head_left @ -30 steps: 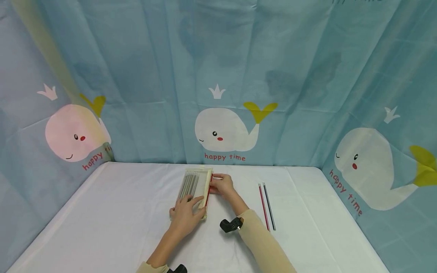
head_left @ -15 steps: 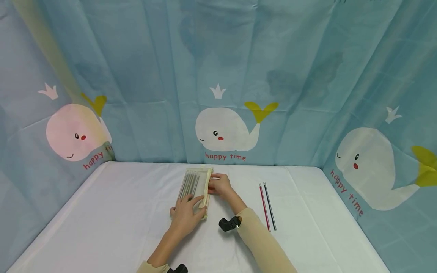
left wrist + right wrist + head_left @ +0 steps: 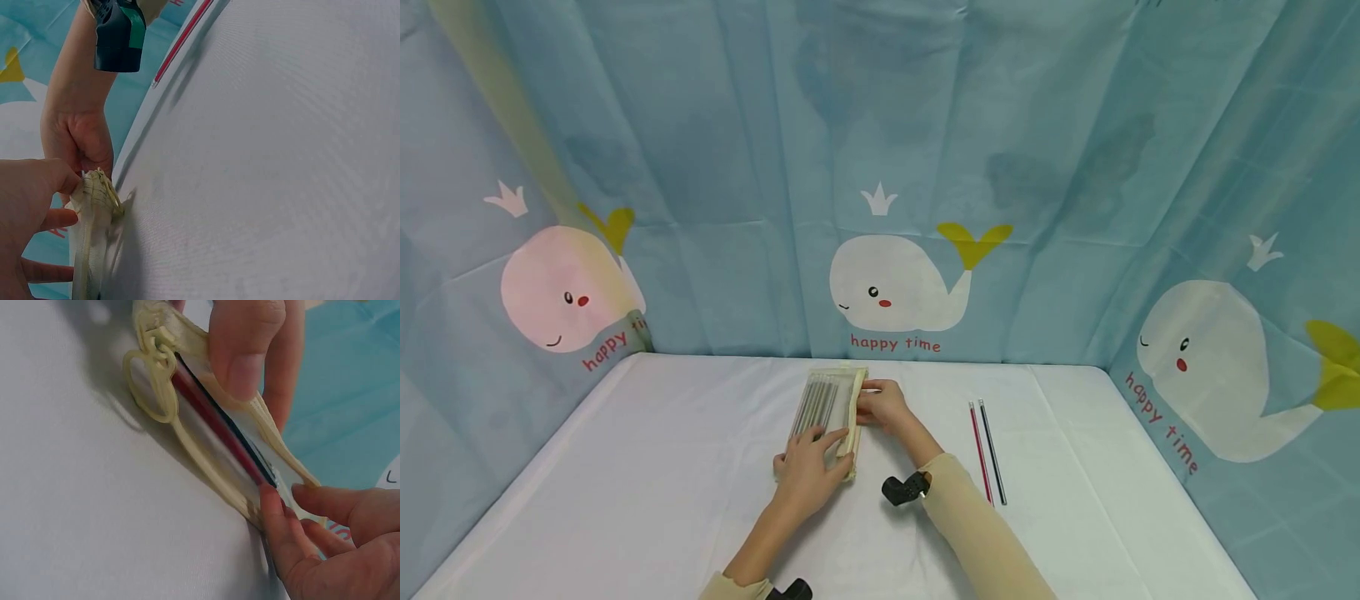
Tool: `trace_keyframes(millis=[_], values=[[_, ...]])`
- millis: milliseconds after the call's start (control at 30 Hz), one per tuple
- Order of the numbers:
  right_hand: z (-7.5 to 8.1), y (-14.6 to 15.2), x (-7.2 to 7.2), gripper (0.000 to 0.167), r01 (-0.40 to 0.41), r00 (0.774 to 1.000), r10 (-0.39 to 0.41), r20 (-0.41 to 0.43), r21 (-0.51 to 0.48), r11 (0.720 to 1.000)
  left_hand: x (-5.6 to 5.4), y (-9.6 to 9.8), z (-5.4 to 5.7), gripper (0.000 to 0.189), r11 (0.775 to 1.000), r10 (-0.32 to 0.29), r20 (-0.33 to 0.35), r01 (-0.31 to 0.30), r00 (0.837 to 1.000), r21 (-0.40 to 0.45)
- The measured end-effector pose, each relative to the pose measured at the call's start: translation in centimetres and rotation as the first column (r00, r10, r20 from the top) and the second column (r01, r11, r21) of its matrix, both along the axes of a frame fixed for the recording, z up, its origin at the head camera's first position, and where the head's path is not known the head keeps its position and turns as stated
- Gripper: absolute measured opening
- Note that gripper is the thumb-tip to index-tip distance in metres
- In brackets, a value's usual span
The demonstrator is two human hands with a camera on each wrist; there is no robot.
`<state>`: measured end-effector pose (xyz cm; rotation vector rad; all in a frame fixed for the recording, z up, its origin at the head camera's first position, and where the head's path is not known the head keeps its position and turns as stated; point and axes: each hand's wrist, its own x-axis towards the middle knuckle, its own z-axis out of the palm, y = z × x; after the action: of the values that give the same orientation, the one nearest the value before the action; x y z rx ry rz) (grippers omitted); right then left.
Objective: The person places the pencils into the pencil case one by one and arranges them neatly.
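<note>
A see-through pencil case (image 3: 846,388) with cream zip edging lies at the far middle of the table, several grey pencils (image 3: 815,406) showing through its top. My left hand (image 3: 805,473) grips its near part; in the right wrist view the left thumb (image 3: 247,356) presses on the upper wall. At the right-hand edge, my right hand (image 3: 883,405) pinches the rim of the unzipped mouth, one fingertip against the pencil ends. A red pencil (image 3: 215,422) and a dark pencil (image 3: 234,431) show inside that mouth. How deep the right fingertips reach is partly hidden.
To the right, a red pencil (image 3: 980,454) and a dark pencil (image 3: 992,452) lie side by side on the white tablecloth (image 3: 640,483). A blue whale-print curtain (image 3: 895,150) stands behind the table. A zip pull ring (image 3: 150,387) hangs at the case's corner.
A red strip seen along the case's right edge one second ago has gone inside as my right hand moved slightly left. My left hand has stayed put.
</note>
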<state>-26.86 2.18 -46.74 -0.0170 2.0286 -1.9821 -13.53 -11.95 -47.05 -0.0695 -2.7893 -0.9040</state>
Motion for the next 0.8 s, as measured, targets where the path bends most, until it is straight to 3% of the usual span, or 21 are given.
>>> trace_keyframes(millis=[800], values=[[0.8, 3.6, 1.0, 0.038, -0.108, 0.993, 0.110, -0.041, 0.047, 0.993, 0.0, 0.0, 0.2, 0.042, 1.000, -0.001, 0.012, 0.001, 1.000, -0.015]])
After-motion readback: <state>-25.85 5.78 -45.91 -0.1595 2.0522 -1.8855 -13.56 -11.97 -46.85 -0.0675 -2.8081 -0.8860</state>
